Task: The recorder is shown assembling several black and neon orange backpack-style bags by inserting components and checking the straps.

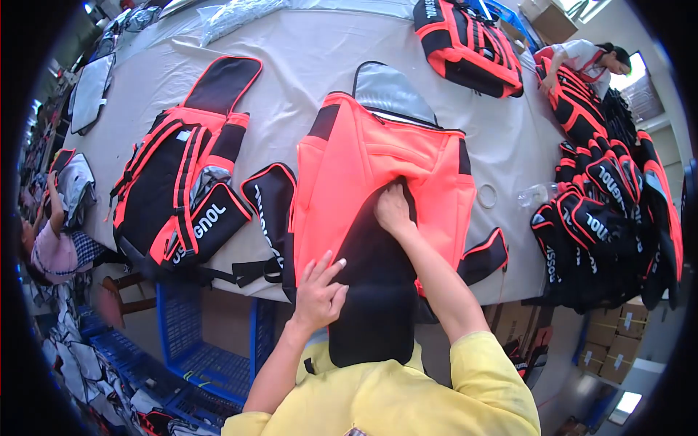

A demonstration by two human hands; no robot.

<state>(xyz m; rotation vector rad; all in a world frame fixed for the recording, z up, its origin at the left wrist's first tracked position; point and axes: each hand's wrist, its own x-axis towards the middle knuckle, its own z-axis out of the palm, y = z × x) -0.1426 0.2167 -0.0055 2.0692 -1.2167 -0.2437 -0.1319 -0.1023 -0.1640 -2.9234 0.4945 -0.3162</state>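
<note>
Orange fabric fills the table (305,43) edge before you: the bag (378,167) lies flat, its black panel (371,291) hanging off toward your lap. Your right hand (393,210) is pushed into the seam where panel meets orange shell, fingers tucked under, so whether they grip cannot be told. Your left hand (318,294) rests open on the panel's edge, fingers apart, clamping nothing. With so much hanging over the edge, the bag could slide off; a hard tug might drag in the loose strap (270,211) beside it.
</note>
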